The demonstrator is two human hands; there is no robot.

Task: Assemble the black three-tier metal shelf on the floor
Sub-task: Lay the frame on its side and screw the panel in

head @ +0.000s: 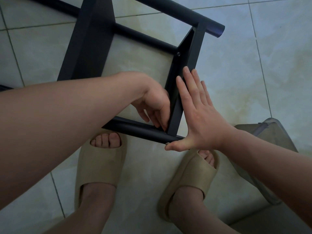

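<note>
Shelf partly built, one screw seated; right hand presses flat on the end tier, left hand curls into the near corner (grasp unclear).

Tiled floor bears black shelf frame, two beige slippers, perhaps a tub.

Shelf frame on the floor ahead of both slippers, left hand inside its near corner, right hand outside

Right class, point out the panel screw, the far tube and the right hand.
panel screw (178, 53), head view, its head.
far tube (219, 32), head view, open end.
right hand (200, 120), head view, its back.
</note>
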